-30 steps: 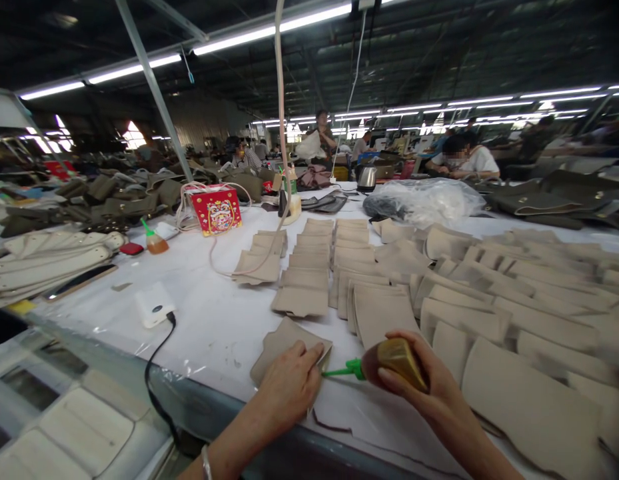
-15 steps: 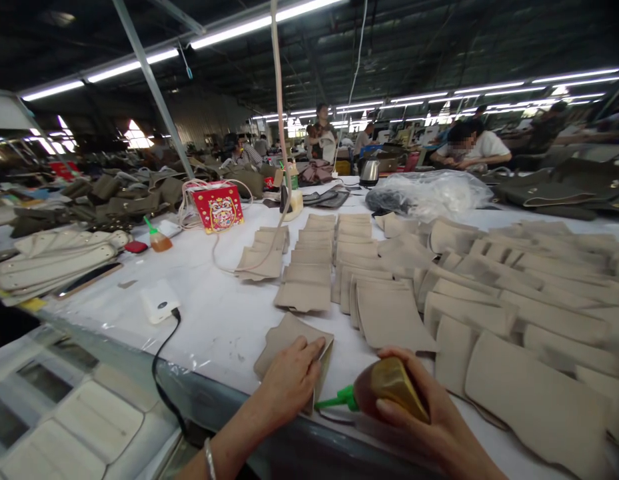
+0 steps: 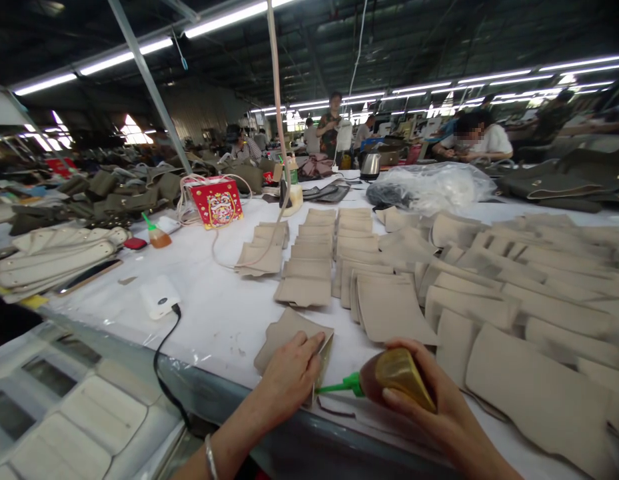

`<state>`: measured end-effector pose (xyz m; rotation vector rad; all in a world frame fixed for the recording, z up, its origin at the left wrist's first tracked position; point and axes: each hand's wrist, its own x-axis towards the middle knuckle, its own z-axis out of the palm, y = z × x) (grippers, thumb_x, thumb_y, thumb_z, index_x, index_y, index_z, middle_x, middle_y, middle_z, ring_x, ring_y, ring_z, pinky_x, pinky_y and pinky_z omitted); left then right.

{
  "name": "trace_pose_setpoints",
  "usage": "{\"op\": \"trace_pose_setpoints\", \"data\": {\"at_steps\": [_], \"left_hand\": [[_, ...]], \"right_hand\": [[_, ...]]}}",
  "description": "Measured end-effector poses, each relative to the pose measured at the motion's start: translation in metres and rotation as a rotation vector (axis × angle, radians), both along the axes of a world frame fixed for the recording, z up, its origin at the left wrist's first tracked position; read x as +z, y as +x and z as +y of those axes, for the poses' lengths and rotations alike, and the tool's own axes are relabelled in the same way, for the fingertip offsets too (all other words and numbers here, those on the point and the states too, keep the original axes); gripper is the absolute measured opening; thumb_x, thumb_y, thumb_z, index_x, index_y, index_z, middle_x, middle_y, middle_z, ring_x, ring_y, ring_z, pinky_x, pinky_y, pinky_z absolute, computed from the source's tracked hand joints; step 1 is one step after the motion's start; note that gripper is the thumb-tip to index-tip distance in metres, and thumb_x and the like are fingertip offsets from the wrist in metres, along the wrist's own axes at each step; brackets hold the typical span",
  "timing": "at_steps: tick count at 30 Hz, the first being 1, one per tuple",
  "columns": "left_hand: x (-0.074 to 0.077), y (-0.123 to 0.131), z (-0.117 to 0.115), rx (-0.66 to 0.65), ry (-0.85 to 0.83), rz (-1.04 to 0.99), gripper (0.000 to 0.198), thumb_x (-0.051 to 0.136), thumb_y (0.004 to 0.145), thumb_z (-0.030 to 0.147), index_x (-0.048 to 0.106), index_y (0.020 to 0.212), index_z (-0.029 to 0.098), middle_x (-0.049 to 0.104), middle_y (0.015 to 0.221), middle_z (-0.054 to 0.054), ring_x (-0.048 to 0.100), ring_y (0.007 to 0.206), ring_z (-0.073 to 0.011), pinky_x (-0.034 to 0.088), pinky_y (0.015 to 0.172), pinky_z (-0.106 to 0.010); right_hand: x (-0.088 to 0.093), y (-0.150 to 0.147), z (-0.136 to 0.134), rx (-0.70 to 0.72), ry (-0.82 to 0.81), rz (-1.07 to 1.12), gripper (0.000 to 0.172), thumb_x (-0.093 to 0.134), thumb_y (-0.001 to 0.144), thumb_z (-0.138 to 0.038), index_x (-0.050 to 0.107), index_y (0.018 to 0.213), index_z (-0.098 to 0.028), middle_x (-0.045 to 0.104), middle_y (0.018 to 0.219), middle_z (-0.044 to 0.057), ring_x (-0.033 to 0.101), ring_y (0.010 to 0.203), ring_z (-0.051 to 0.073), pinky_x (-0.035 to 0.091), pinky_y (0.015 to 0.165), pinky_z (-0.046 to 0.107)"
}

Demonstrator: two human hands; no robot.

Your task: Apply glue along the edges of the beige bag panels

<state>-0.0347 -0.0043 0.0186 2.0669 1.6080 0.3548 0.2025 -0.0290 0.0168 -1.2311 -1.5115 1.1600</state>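
Observation:
A beige leather piece [image 3: 282,330] lies at the table's front edge, with a folded flap along its right side. My left hand [image 3: 292,377] presses on it, fingers lying across the fold. In my right hand [image 3: 429,393] is a glue bottle [image 3: 399,380] of amber liquid, tipped on its side. Its green nozzle points left, and the tip is at the lower right edge of the leather piece. A thin dark strip [image 3: 336,408] rests on the table just below the nozzle.
Rows of beige pieces [image 3: 394,310] cover the table's middle and right. To the left are a white device [image 3: 160,298] with a black cable, a red box [image 3: 218,202], another glue bottle [image 3: 158,235] and stacked pale straps [image 3: 54,257]. Several people work in the background.
My right hand and the bottle have shifted slightly right and the bottle is turned a little. The nozzle tip has moved slightly up. More of the dark strip shows.

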Motion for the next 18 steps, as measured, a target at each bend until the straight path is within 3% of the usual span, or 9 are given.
{"op": "trace_pose_setpoints", "data": {"at_steps": [4,9,14,18], "left_hand": [[0.000,0.000,0.000,0.000,-0.001,0.008,0.048,0.031,0.092,0.025,0.046,0.137,0.022,0.059,0.109,-0.007,0.057,0.100,-0.0182,0.043,0.095,-0.029],[-0.001,0.000,-0.001,-0.014,0.008,0.007,0.048,0.029,0.092,0.023,0.047,0.136,0.021,0.059,0.108,-0.007,0.058,0.098,-0.0187,0.044,0.093,-0.030],[-0.002,0.000,-0.001,-0.015,0.017,0.003,0.048,0.030,0.092,0.024,0.046,0.137,0.021,0.058,0.110,-0.008,0.057,0.102,-0.0201,0.043,0.096,-0.032],[-0.002,0.000,0.000,-0.020,0.006,0.013,0.048,0.029,0.092,0.024,0.045,0.138,0.021,0.058,0.110,-0.008,0.058,0.101,-0.0206,0.044,0.095,-0.033]], "right_hand": [[-0.007,0.005,0.004,0.061,0.005,0.004,0.051,0.069,0.081,-0.047,0.047,0.120,-0.024,0.059,0.097,0.001,0.059,0.081,0.023,0.047,0.072,0.029],[-0.010,0.011,0.013,0.031,0.113,-0.111,0.049,0.071,0.081,-0.046,0.048,0.120,-0.024,0.058,0.105,0.002,0.059,0.088,0.024,0.047,0.078,0.029],[-0.006,0.010,0.011,0.127,0.068,-0.065,0.049,0.071,0.080,-0.044,0.050,0.120,-0.025,0.057,0.105,0.001,0.059,0.087,0.023,0.048,0.074,0.027],[-0.006,0.010,0.014,0.092,0.046,-0.045,0.048,0.070,0.082,-0.043,0.048,0.120,-0.025,0.058,0.102,0.000,0.058,0.088,0.023,0.047,0.076,0.026]]}}
